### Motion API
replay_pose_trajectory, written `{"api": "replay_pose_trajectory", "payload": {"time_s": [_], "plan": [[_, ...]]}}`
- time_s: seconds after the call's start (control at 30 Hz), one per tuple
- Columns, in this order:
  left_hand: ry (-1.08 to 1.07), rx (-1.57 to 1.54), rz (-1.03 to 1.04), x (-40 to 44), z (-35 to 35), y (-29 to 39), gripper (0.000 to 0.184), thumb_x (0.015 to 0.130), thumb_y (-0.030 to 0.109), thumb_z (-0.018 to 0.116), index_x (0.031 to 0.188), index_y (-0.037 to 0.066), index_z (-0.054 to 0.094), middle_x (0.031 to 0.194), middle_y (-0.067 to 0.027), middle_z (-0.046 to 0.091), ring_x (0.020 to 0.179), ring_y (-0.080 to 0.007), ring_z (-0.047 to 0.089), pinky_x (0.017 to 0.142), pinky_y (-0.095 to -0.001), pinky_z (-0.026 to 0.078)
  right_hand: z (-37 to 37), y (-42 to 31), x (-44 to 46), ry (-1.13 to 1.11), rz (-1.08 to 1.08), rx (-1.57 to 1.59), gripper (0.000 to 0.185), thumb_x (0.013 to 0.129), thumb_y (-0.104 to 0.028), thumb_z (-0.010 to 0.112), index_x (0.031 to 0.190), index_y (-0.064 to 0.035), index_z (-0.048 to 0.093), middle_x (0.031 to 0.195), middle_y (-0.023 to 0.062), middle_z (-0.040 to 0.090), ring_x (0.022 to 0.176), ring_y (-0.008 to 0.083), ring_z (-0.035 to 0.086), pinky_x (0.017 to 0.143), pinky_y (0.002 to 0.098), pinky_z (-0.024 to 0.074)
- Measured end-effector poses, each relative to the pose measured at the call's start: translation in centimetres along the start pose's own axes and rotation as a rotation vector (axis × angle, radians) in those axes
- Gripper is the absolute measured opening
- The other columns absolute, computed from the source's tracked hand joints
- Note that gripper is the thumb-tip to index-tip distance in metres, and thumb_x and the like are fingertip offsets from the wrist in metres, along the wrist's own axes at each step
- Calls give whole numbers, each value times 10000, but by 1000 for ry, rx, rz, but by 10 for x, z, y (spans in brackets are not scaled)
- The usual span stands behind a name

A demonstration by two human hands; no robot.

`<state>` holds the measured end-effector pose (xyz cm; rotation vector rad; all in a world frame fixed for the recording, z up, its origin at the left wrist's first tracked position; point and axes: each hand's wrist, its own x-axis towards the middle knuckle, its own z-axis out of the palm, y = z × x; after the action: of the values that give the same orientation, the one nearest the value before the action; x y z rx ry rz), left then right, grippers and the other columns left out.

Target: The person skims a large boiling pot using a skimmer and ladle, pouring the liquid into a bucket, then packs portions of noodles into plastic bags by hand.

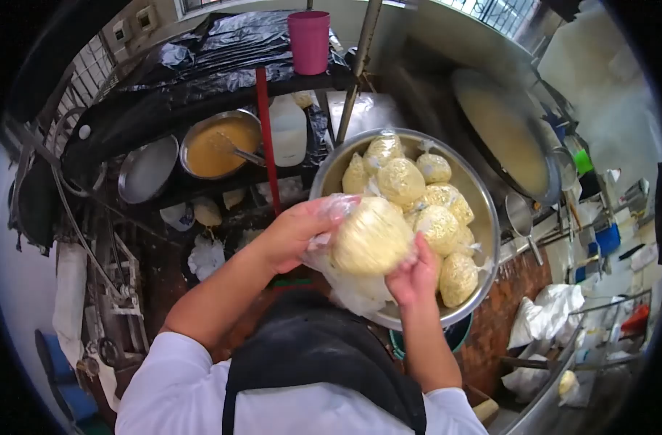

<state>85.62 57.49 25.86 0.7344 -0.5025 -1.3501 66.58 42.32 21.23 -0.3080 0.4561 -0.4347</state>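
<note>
Between my two hands is a clear plastic bag [372,238] filled with a pale yellow, crumbly-looking food I cannot name, blurred by motion. My left hand [302,228] is closed around the bag's left side, with loose plastic bunched at the fingers. On its right side my right hand [412,274] grips the bag from below. Both hands are over the near left part of a large metal basin [488,279]. Several tied bags [401,181] of similar yellow food lie piled in the basin. More loose clear plastic hangs beneath the held bag.
At left, a shelf bears a metal bowl [193,156] of orange liquid with a whisk [238,150], beside another metal bowl [150,174]. A pink bucket [308,43] stands above. Right of the basin are a wide pan [505,130] of cloudy liquid and a ladle [520,216].
</note>
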Motion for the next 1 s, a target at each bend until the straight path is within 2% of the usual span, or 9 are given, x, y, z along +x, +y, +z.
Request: {"api": "replay_pose_trajectory", "payload": {"time_s": [0.1, 0.2, 0.27, 0.4, 0.57, 0.63, 0.73, 0.83, 1.0], "plan": [[71, 76, 17, 3, -1, -10, 399, 933, 117, 524, 1313, 7, 478, 1108, -30, 606, 905, -77, 567, 806, -220, 454, -21, 38, 23, 79, -227, -919, 433, 869, -289, 599, 1219, -45, 523, 1038, 122, 642, 773, 190, 623, 759, 319, 508], [123, 103, 39, 5, 6, -11, 402, 924, 95, 520, 1313, 4, 476, 1144, -51, 598, 985, -113, 570, 864, -256, 451, -20, 50, 13, -252, -376, -1962, 578, 810, -286, 659, 1294, -33, 470, 1164, 184, 602, 977, 292, 621, 857, 375, 484], [118, 84, 68, 6, 5, -5, 410, 914, 82, 523, 1313, 1, 475, 1172, -65, 590, 1025, -128, 566, 891, -274, 448, -5, 35, 3, -175, -211, -2097, 657, 785, -292, 681, 1327, -18, 429, 1182, 199, 589, 1040, 327, 598, 895, 392, 466], [175, 117, 22, 1, -9, 3, 440, 895, 132, 574, 1310, 15, 482, 819, 42, 563, 568, -11, 427, 523, -165, 351, -16, -7, -27, 137, 22, -2394, 629, 798, -299, 687, 1304, -3, 460, 1156, 187, 611, 1043, 312, 609, 888, 377, 475], [223, 145, 0, 6, -13, -5, 425, 878, 177, 603, 1266, 19, 530, 635, 88, 417, 526, -10, 380, 472, -166, 292, -57, -74, -65, 136, 26, -1460, 382, 822, -286, 681, 1086, -15, 632, 958, 132, 671, 869, 214, 643, 781, 323, 496], [212, 120, -11, 7, -18, -6, 422, 867, 124, 586, 1266, 1, 527, 930, -1, 559, 733, -62, 516, 650, -209, 406, -67, -96, -70, 394, -300, -1232, 345, 833, -252, 667, 1077, -12, 628, 965, 120, 669, 843, 191, 639, 763, 309, 496], [245, 193, -38, 12, -20, -10, 438, 852, 112, 594, 1268, -7, 525, 1068, -43, 630, 821, -85, 581, 722, -221, 460, -138, -128, -48, 793, -759, -1782, 385, 794, -247, 672, 1083, 0, 608, 1027, 198, 645, 886, 309, 643, 786, 365, 502], [285, 291, -55, 18, -16, -17, 464, 833, 127, 614, 1271, 0, 524, 1064, -47, 620, 818, -89, 566, 707, -218, 445, -179, -143, -31, 1013, -398, -1935, 470, 777, -280, 655, 1140, 5, 567, 1098, 235, 612, 986, 393, 605, 858, 422, 481], [381, 323, -42, 19, -30, -23, 456, 838, 117, 598, 1275, 14, 523, 983, -42, 618, 785, -116, 583, 696, -242, 471, -213, -158, -4, 1269, -329, -1626, 537, 788, -328, 599, 1203, 2, 511, 1153, 255, 585, 1070, 417, 558, 919, 457, 444]]}}
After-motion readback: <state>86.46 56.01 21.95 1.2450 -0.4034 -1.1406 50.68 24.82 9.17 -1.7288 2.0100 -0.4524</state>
